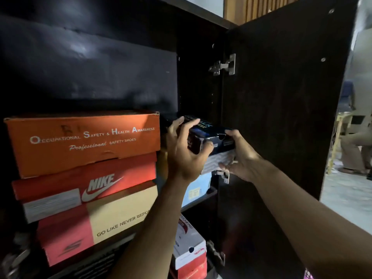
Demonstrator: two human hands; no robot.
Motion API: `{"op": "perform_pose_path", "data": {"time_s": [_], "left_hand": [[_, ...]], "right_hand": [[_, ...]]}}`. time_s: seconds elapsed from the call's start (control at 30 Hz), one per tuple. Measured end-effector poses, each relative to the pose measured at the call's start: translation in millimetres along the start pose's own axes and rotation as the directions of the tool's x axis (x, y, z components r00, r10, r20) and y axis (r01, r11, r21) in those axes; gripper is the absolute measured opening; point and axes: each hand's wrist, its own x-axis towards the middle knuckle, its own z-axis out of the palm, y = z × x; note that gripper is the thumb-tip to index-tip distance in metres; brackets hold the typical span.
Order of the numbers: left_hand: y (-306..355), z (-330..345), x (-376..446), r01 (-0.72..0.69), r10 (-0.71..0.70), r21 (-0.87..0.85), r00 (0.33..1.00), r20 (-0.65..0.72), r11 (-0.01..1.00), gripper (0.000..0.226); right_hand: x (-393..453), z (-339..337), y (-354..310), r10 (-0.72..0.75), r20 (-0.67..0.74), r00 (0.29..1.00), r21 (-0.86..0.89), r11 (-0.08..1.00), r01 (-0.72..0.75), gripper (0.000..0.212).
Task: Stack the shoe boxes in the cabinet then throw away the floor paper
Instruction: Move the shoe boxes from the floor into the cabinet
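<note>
Up at the cabinet's right column, dark shoe box point(209, 135) rests on a white patterned box point(218, 161); left hand point(184, 156) and right hand point(240, 156) have fingers curled round its near corners. Best pushed level, square to the orange box point(84, 141), clear of door hinge point(222, 176).

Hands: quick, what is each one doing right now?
Left hand: closed on the near end of the dark shoe box.
Right hand: gripping the same box's right side.
</note>
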Motion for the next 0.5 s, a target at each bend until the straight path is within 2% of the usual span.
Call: {"op": "perform_pose_path", "data": {"time_s": [0.07,0.13,0.27,0.5], "left_hand": [[-8.9,0.5,10.1,-0.013,0.008,0.101,0.999,0.050,0.995,0.057],[-19.3,1.2,20.4,0.026,-0.047,0.174,0.992,0.121,0.984,0.055],[-37.2,2.2,40.2,0.040,-0.091,0.282,0.981,0.171,0.959,0.050],[-53.1,11.3,67.0,0.047,-0.173,0.476,0.959,0.224,0.878,0.049]], "right_hand": [[12.6,14.5,-4.5,0.019,-0.004,1.000,-0.019,1.000,-0.019,0.063],[22.1,26.1,-4.6,0.015,-0.019,1.000,-0.013,1.000,-0.015,0.070],[28.0,38.7,1.4,-0.029,-0.047,0.998,-0.053,0.998,0.027,0.043],[30.7,27.6,20.2,-0.147,-0.038,0.988,-0.261,0.956,0.132,0.043]]}}
